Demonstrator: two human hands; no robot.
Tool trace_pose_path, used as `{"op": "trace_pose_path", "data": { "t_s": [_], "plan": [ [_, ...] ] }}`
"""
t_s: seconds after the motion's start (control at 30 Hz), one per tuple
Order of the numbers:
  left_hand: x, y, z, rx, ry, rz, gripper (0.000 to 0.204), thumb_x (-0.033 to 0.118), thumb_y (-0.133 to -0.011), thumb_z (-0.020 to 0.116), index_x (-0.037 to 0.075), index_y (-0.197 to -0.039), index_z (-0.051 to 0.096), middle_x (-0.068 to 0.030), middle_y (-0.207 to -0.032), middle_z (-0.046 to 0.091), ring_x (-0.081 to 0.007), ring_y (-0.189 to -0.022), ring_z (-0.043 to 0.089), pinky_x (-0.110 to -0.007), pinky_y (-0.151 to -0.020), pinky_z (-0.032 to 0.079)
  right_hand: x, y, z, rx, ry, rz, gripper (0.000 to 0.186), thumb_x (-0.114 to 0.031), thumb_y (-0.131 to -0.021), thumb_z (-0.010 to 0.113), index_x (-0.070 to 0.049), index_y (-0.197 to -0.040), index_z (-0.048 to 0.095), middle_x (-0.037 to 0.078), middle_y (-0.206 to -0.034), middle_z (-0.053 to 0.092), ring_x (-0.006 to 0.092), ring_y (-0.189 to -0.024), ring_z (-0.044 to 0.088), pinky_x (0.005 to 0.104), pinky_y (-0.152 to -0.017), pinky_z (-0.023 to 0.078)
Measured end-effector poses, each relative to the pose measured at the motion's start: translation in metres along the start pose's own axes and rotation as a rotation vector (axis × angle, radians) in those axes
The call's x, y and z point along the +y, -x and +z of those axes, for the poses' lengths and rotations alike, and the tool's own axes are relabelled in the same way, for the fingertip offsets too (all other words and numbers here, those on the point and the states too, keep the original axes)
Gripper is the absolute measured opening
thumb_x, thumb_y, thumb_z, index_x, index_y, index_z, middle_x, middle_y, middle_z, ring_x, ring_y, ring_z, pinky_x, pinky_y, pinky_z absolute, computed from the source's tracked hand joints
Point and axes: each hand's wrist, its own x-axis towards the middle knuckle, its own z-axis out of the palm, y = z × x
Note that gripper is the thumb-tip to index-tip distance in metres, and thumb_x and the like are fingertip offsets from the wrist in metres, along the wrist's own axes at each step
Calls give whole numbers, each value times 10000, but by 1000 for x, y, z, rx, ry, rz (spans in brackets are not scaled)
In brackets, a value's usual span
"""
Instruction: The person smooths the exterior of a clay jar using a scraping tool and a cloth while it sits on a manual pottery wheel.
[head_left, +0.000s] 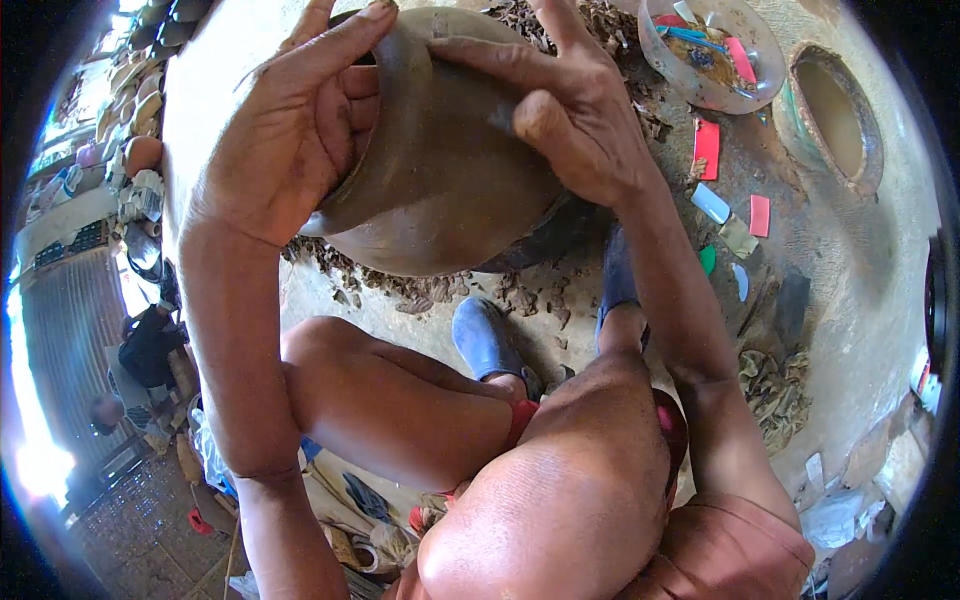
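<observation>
Between the left hand (300, 135) and the right hand (585, 110), a clay pot (440, 175) lies tilted, its rim turned toward the left, which curves loosely there; the right spreads over the outer wall.

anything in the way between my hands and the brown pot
Nothing visible: the left hand is at the mouth of the brown pot, and the right hand has its index finger against the outer wall.

No text, label, brand, number or sign is legible in the frame. No lettering can be read on the coloured pieces (706, 150) at upper right or the pot (450, 170) at upper centre. Items (143, 155) along the left edge: too small to check for print.
</observation>
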Motion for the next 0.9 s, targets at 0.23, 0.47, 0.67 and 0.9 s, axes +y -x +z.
{"op": "trace_pose_path", "data": {
  "t_s": [0.23, 0.47, 0.67, 0.9],
  "plan": [
    [-1, -2, 4, -6, 38, -23, 565, 159, -1080, 554, -7, -1583, 357, -182, -1275, 679, -246, -1130, 710, -344, -953, 602, -4, 17, 1, 19, 209, -227, 808, -769, -805, 707, -261, -1433, 673, 306, -1699, 190, 561, -1571, 101, 709, -1239, 62],
    [3, -4, 4, -88, -9, -73, 577, 179, -1096, 522, -3, -1608, 328, -154, -1279, 682, -225, -1128, 709, -332, -941, 608, -29, 47, 14, 7, 321, -239, 802, -774, -769, 713, -281, -1402, 697, 271, -1721, 159, 640, -1538, -32, 796, -1174, 51],
    [20, 16, 22, 28, -239, -100, 635, 264, -1079, 573, 109, -1648, 337, -80, -1254, 673, -110, -1035, 668, -234, -810, 553, -38, 50, 10, -52, 332, -185, 826, -790, -779, 693, -280, -1428, 675, 304, -1718, 105, 633, -1542, -29, 808, -1165, 47],
    [25, 21, 44, -49, -380, -37, 759, 184, -1045, 633, 111, -1677, 221, -15, -974, 639, -39, -772, 533, -175, -640, 406, -33, 41, 0, -13, 407, -144, 789, -755, -845, 673, -233, -1436, 671, 356, -1684, 135, 623, -1540, 84, 757, -1206, 56]
  ]
}}
